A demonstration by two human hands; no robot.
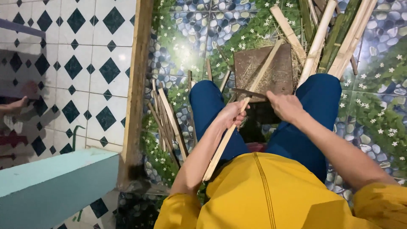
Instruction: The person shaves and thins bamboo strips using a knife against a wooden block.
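Tiled flooring fills your view: white tiles with dark diamonds point(76, 63) at far left, then a pebble-and-flower patterned floor point(373, 76) under your work area. At the left edge, another person's hand point(15, 105) rests on the white tiles; keep it apart from your own. A pale turquoise ledge point(51, 178) sits at lower left, and an upright wooden post point(136, 85) divides the two floors.

Just right of the post, a loose bundle of split strips point(167, 116) lies on the patterned floor beside your left knee.

Your left hand point(231, 115) is closed around the long bamboo strip point(224, 142), which runs diagonally from beside your waist, up between your knees and over the flat brown board point(275, 72). The grip is firm, with the fingers wrapped around the strip.

Your right hand point(287, 106) is closed on the handle of a dark blade point(250, 93), which lies across the strip just above your left hand. The handle itself is hidden inside the fist.

At upper right, a stack of uncut bamboo lengths point(335, 38) leans across the floor, well apart from your hands.

Progress, as judged from the layout: several strips are already split and set aside at left; the strip in hand is in work; the stack at upper right remains untouched.
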